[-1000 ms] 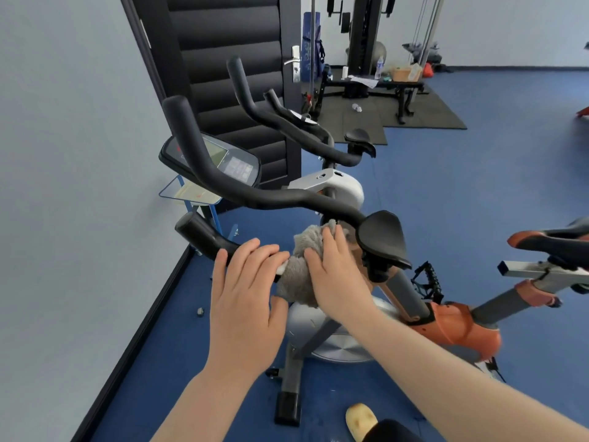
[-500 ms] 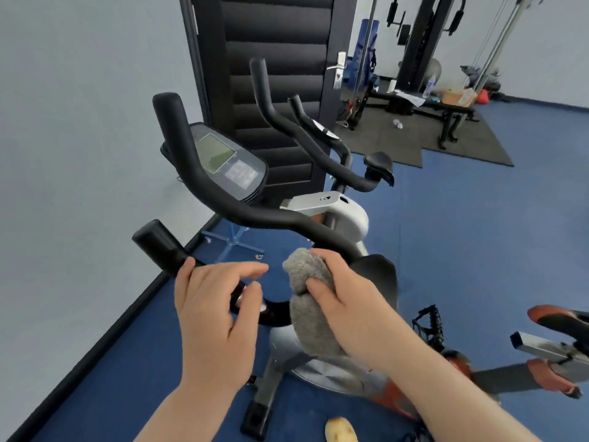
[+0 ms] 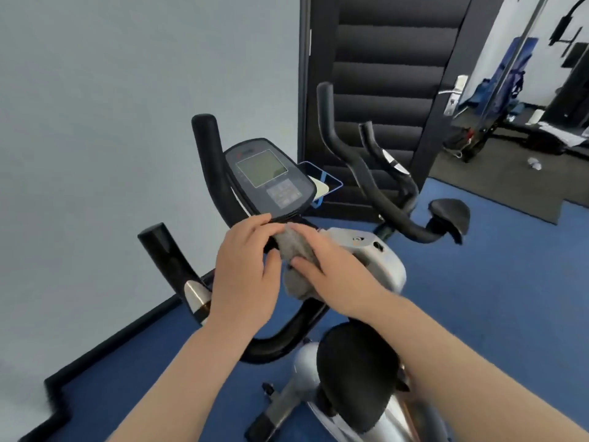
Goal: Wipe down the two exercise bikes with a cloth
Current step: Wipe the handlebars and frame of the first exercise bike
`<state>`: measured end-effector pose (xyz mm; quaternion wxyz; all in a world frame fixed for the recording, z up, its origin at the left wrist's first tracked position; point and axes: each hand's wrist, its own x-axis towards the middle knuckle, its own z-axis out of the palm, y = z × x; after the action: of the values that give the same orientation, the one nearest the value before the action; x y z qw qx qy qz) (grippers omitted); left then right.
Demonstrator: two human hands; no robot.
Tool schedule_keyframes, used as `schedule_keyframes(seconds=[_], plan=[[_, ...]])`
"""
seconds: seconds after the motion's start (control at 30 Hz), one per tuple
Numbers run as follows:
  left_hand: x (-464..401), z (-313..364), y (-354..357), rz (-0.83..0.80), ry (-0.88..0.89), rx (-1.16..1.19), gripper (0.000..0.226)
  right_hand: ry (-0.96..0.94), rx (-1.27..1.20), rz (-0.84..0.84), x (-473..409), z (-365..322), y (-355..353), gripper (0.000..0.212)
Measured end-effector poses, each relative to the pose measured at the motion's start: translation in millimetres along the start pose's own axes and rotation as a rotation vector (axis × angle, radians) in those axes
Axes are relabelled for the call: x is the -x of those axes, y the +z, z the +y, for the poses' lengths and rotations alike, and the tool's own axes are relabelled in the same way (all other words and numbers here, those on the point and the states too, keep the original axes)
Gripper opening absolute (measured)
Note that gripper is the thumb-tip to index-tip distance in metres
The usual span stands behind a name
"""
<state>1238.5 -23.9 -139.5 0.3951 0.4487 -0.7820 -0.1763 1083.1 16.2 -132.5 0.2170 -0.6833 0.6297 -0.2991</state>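
The near exercise bike has black handlebars [image 3: 208, 164], a dark console [image 3: 269, 178] with a grey screen, and a black arm pad [image 3: 357, 378] at the bottom. A grey cloth [image 3: 296, 247] is bunched against the bar just under the console. My right hand [image 3: 331, 269] grips the cloth and presses it to the bike. My left hand [image 3: 245, 275] lies beside it, fingertips touching the cloth's top and the bar. The second bike [image 3: 376, 189], with black handlebars and a silver body, stands just behind.
A pale wall [image 3: 111, 122] runs close on the left with a black skirting edge. A black padded door [image 3: 379, 74] stands behind the bikes. Blue floor [image 3: 494, 282] opens to the right. Gym equipment [image 3: 541, 122] and dark mats lie at the far right.
Both hands moved up the handlebar toward the console, carrying the cloth along. My view shifted closer and left, so the orange bike frame and seat left the picture.
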Motion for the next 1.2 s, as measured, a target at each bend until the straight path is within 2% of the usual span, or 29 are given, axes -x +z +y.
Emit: schedule_keyframes(seconds=[0.07,0.13,0.23,0.33,0.47,0.53,0.67,0.77,0.87,1.07,1.13,1.2], plan=[[3.6,-2.2,3.5,0.009,0.006,-0.033,0.038,-0.071,0.035,-0.022,7.1,19.7,4.8,0.055],[5.0,-2.2,2.3,0.032,-0.024,-0.008,0.04,-0.124,0.098,-0.115,9.4,37.2,-5.5,0.062],[6.0,2.4,1.4,0.049,-0.042,-0.003,0.041,-0.161,0.075,-0.22,-11.3,39.2,-18.2,0.058],[6.8,4.1,2.7,0.109,-0.082,-0.025,0.042,-0.17,0.007,-0.139,-24.5,30.5,-4.6,0.051],[4.6,4.8,0.9,0.224,-0.189,0.004,0.044,-0.256,0.078,-0.143,2.2,57.3,-4.8,0.067],[5.1,4.6,2.4,0.208,-0.196,-0.007,0.046,-0.299,0.109,-0.154,1.2,60.9,-7.5,0.067],[5.3,3.6,4.4,0.159,-0.186,-0.065,0.045,-0.277,0.002,-0.125,-18.9,41.7,-0.2,0.06],[5.7,4.5,4.4,0.163,-0.184,-0.031,0.047,-0.405,0.049,-0.152,6.4,62.1,-6.7,0.061],[5.4,2.9,5.4,0.179,-0.187,-0.011,0.045,-0.417,0.054,-0.176,21.6,79.6,-15.8,0.06],[4.9,2.5,4.3,0.194,-0.202,-0.02,0.044,-0.368,-0.046,-0.045,12.5,57.4,1.1,0.065],[5.5,2.5,4.4,0.188,-0.207,-0.008,0.045,-0.398,0.024,-0.093,19.9,68.9,-3.9,0.066],[6.2,1.1,4.6,0.194,-0.209,0.0,0.046,-0.409,0.027,-0.139,14.4,72.3,-17.1,0.057]])
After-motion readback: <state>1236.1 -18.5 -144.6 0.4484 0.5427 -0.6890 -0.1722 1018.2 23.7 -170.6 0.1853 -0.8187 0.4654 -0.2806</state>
